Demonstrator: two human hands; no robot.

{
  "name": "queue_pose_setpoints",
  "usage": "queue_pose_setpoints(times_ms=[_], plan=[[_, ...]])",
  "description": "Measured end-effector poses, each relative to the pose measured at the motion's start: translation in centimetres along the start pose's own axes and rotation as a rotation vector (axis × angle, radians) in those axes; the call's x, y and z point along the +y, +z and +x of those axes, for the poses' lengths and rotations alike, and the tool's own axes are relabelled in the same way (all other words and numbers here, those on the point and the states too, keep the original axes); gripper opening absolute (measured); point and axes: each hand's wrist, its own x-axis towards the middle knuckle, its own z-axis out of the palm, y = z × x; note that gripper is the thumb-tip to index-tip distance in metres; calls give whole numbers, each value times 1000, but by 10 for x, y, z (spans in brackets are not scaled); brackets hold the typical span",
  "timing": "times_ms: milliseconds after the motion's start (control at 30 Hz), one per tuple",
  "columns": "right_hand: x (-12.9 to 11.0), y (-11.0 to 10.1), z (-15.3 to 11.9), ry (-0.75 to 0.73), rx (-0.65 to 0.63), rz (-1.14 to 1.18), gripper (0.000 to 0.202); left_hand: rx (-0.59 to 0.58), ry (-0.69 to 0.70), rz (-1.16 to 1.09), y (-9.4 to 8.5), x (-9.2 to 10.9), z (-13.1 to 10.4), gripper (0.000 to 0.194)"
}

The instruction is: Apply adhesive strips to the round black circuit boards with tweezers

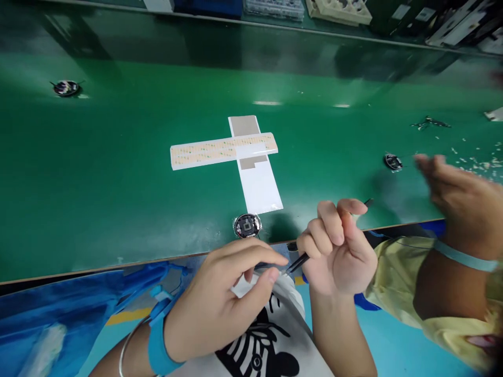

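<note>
My left hand point(228, 293), with a blue band at the wrist, reaches in from below; its thumb and index finger come near each other at the tips of black tweezers point(301, 262). Whether it pinches something there is too small to tell. My right hand point(338, 251) is curled round the tweezers, palm turned up. Just beyond my left hand a round black device point(247, 225) lies at the table's front edge. Farther back, a strip of small orange stickers point(204, 152) lies across a white and grey sheet point(261, 186).
Another person's blurred hand point(463, 199) is at the right, near a second round device point(393, 162) and white scraps point(483, 165). A third device point(66, 88) sits far left on the green table point(118, 199). Trays point(275, 8) stand on the shelf behind.
</note>
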Motion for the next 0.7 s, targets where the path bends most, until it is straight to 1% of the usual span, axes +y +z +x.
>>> queue_pose_setpoints(times_ms=[133,200,233,300,367,400,467,500,567,633,700], plan=[[-6,5,2,27,-40,-26,6,-180,-34,35,-8,10,24,13],[-8,8,5,72,-103,21,7,-296,-87,-68,-9,10,34,19],[-9,9,6,86,-140,59,11,-366,-116,-156,-10,10,38,21],[-9,13,10,81,-203,128,26,-501,-163,-353,-10,8,44,21],[-7,17,14,1,-241,179,43,-593,-196,-478,-9,7,47,19],[-6,19,16,-58,-259,204,46,-616,-207,-504,-9,7,48,16],[-5,22,19,-141,-339,240,44,-623,-224,-507,-9,8,48,11],[-5,22,20,-140,-396,234,42,-611,-228,-498,-10,9,47,10],[-7,20,20,-52,-477,140,40,-567,-221,-487,-12,11,46,9],[-7,15,19,18,-469,-41,35,-510,-221,-465,-14,12,45,13],[-6,7,17,-2,-384,-213,29,-462,-237,-425,-16,12,45,16]])
